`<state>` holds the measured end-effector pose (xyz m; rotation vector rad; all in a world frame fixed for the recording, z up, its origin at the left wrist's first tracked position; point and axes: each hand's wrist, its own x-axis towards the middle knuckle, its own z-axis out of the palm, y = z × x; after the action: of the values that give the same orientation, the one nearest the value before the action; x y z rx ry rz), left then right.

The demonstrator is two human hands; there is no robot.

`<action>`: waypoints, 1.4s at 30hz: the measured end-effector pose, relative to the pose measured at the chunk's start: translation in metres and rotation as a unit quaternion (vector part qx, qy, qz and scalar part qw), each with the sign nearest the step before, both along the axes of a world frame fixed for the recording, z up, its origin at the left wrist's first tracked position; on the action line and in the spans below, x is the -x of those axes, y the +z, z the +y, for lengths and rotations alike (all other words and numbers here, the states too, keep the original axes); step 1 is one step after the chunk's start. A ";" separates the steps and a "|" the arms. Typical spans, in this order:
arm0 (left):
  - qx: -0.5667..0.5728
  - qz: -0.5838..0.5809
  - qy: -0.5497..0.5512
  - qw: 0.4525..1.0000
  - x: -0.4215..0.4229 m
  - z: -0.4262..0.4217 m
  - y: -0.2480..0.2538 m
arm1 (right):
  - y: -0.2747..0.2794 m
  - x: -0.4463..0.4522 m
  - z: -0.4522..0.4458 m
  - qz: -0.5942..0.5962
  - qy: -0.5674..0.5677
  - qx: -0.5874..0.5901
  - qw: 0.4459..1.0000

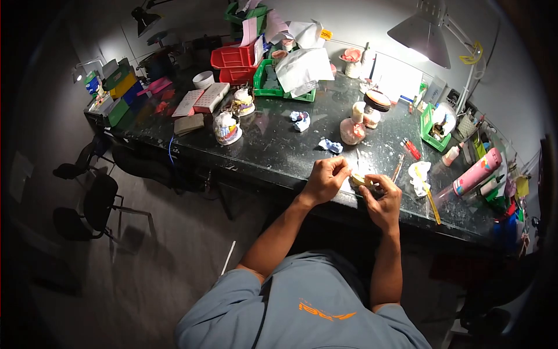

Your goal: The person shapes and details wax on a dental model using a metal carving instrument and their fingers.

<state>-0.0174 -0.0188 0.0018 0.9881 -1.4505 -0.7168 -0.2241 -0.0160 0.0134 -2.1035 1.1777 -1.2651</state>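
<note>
Close to the table's front edge, my right hand (383, 200) holds a small yellowish piece (360, 180) between thumb and fingers. Just left of it, my left hand (326, 179) is closed in a pinch beside the piece; what its fingertips hold, if anything, is too small to make out. Beyond my hands lie a blue and white lump (331, 145) and a second such lump (300, 121). A round pinkish jar (352, 132) stands behind the piece. To the right are a thin brush-like tool (398, 168) and a crumpled white tissue (419, 177).
On the black table (261, 151) stand plaster-like models (227, 128), red bins (235, 58), a green bin (434, 131) and a pink bottle (478, 172). A yellow-handled tool (433, 207) lies near the front edge. A lamp (419, 36) hangs over the back right.
</note>
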 end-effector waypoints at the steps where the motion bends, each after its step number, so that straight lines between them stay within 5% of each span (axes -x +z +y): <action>1: -0.051 -0.023 -0.012 0.998 -0.005 0.001 0.000 | 0.002 0.000 0.001 0.010 -0.016 -0.006 1.000; 8: 0.088 -0.001 -0.022 0.996 -0.001 0.013 0.007 | -0.003 -0.005 -0.002 0.035 -0.038 0.102 0.993; 19: 0.061 -0.070 0.009 0.996 -0.002 0.007 0.000 | -0.004 0.000 0.002 -0.035 0.000 0.111 0.993; 42: -0.017 -0.004 -0.066 0.998 0.000 0.011 0.002 | -0.006 0.001 0.000 -0.047 0.044 0.077 0.995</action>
<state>-0.0177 -0.0075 0.0039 0.9287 -1.5247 -0.8374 -0.2251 -0.0159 0.0078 -2.1529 0.9643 -1.4369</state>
